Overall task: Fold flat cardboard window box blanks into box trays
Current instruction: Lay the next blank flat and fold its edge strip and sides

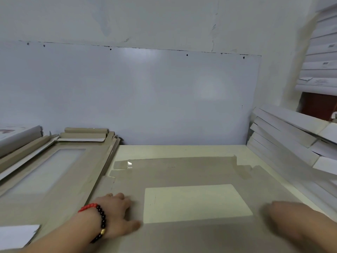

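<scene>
1. Both hands lie flat on the blank [182, 232], fingers spread and gripping nothing: left hand [116, 214] at lower left beside the window cut-out [195, 201], right hand [288, 218] at lower right, blurred.
2. Judgement: they pin the blank flat on the desk [182, 150], centre frame, ready for creasing.
3. Stacked blanks [54, 170] sit left; white boxes [284, 139] right.
4. Right fingers indistinct; the blank's near edge is cut off.
</scene>
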`<action>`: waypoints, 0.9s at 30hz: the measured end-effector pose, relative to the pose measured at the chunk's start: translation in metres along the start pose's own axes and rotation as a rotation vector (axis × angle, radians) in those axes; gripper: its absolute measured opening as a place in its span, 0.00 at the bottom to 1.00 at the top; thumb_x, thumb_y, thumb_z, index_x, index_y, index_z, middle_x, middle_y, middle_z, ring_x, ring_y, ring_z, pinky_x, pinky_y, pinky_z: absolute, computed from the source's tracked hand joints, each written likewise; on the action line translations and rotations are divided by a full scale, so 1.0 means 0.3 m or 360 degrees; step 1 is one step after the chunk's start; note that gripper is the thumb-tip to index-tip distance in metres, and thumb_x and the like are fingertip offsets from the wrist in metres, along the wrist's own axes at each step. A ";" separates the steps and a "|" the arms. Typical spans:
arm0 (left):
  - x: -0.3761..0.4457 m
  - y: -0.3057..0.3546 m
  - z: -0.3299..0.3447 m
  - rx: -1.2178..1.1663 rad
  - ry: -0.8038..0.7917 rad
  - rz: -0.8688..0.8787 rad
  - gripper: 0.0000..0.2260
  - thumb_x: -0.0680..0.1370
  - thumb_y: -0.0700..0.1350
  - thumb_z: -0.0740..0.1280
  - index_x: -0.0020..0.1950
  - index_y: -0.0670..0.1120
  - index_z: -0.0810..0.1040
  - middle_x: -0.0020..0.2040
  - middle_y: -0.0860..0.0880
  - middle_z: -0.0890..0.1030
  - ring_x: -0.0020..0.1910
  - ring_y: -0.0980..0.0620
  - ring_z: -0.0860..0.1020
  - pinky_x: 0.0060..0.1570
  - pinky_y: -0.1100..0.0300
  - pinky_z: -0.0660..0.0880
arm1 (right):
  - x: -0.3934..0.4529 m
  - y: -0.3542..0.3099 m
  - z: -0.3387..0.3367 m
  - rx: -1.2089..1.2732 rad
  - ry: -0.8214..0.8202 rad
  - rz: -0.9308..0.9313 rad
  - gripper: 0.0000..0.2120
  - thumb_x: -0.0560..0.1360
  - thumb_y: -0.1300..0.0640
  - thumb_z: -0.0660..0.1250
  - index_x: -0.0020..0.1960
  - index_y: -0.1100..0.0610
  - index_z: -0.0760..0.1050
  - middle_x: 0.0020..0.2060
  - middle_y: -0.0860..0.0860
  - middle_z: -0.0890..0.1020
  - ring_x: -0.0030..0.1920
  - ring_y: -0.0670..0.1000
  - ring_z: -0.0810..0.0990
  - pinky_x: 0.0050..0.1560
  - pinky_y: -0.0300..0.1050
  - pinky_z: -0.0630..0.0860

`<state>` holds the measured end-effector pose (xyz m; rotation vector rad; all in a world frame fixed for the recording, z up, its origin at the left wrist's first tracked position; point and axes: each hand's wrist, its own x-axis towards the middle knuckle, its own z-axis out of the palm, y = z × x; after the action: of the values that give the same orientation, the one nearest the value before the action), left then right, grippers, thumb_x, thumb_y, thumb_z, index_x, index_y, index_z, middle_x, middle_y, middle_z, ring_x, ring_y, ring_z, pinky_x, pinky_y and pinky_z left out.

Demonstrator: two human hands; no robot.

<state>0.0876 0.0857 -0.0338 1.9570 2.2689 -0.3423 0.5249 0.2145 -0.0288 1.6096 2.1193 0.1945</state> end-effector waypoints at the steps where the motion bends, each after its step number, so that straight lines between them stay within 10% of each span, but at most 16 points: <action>1: 0.011 0.014 -0.024 -0.0005 -0.0008 -0.0001 0.36 0.62 0.78 0.49 0.58 0.57 0.71 0.56 0.55 0.72 0.60 0.50 0.70 0.55 0.54 0.68 | 0.004 -0.047 -0.054 -0.0002 -0.0040 -0.0057 0.19 0.73 0.49 0.55 0.61 0.48 0.75 0.61 0.49 0.78 0.60 0.52 0.78 0.56 0.45 0.74; 5: 0.117 0.082 -0.045 0.0035 0.0161 0.0000 0.28 0.73 0.70 0.52 0.64 0.54 0.70 0.64 0.50 0.71 0.66 0.46 0.67 0.65 0.49 0.66 | 0.071 -0.216 -0.200 0.0104 0.0254 -0.0161 0.09 0.76 0.55 0.59 0.54 0.50 0.74 0.54 0.51 0.78 0.56 0.53 0.79 0.50 0.44 0.73; 9: 0.241 0.248 -0.055 -0.0188 0.0449 0.0207 0.25 0.82 0.52 0.51 0.78 0.49 0.52 0.79 0.49 0.52 0.77 0.46 0.50 0.75 0.48 0.51 | 0.162 -0.431 -0.239 0.1136 0.0740 -0.0621 0.14 0.81 0.59 0.55 0.64 0.53 0.73 0.61 0.49 0.75 0.62 0.49 0.73 0.63 0.37 0.66; 13: 0.301 0.431 -0.067 -0.0808 0.0468 0.0240 0.28 0.80 0.45 0.54 0.79 0.46 0.48 0.78 0.47 0.56 0.77 0.48 0.55 0.75 0.50 0.53 | 0.184 -0.634 -0.299 0.2173 0.0504 -0.0684 0.22 0.81 0.67 0.54 0.74 0.56 0.64 0.71 0.51 0.70 0.70 0.47 0.68 0.73 0.41 0.60; 19: 0.371 0.383 0.057 -0.0327 0.0303 0.0410 0.35 0.74 0.64 0.49 0.79 0.53 0.43 0.79 0.54 0.43 0.78 0.52 0.43 0.74 0.47 0.39 | 0.333 -0.590 -0.197 0.0867 0.0455 -0.0718 0.26 0.82 0.51 0.49 0.79 0.45 0.47 0.78 0.43 0.50 0.77 0.44 0.46 0.76 0.49 0.42; 27: 0.441 0.047 0.059 -0.0331 0.0260 -0.0021 0.49 0.59 0.82 0.48 0.76 0.59 0.53 0.78 0.61 0.45 0.77 0.56 0.42 0.74 0.44 0.39 | 0.462 -0.090 -0.017 0.0689 0.0217 0.0143 0.26 0.82 0.40 0.41 0.78 0.42 0.42 0.78 0.44 0.44 0.78 0.50 0.44 0.76 0.55 0.46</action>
<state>0.0803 0.2098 -0.0840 1.9279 2.3066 0.0540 0.4710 0.3372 -0.0735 1.9852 2.3078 -0.1425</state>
